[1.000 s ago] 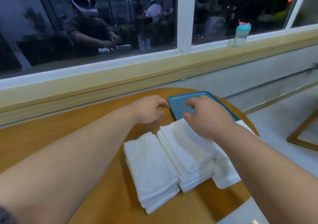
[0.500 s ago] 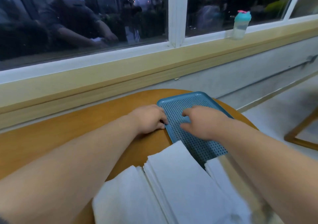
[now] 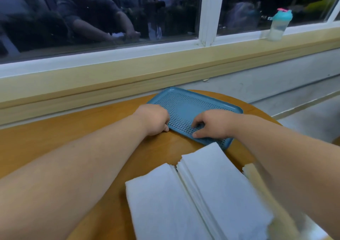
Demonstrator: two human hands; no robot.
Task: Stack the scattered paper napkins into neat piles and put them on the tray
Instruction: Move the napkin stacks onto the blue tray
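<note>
Head view, left to right. Left hand: at the left rim of the tray, fingers curled over that rim, thumb tip against its near-left corner; the hand grips the tray. Left napkin pile: on the table, nearer the viewer than the tray and apart from it. Tray: blue, perforated, holding no napkins, flat on the table's far side below the window sill. Middle napkin pile: touching the left pile's side, its far corner just at the tray's near rim. Right hand: on the tray's near end, fingers bent with tips on the perforated floor, thumb along the near rim; whether it pinches the rim cannot be told. Third napkin pile: right of the middle pile, mostly hidden by the right forearm. Bottle: on the sill, well beyond the tray to its right.
</note>
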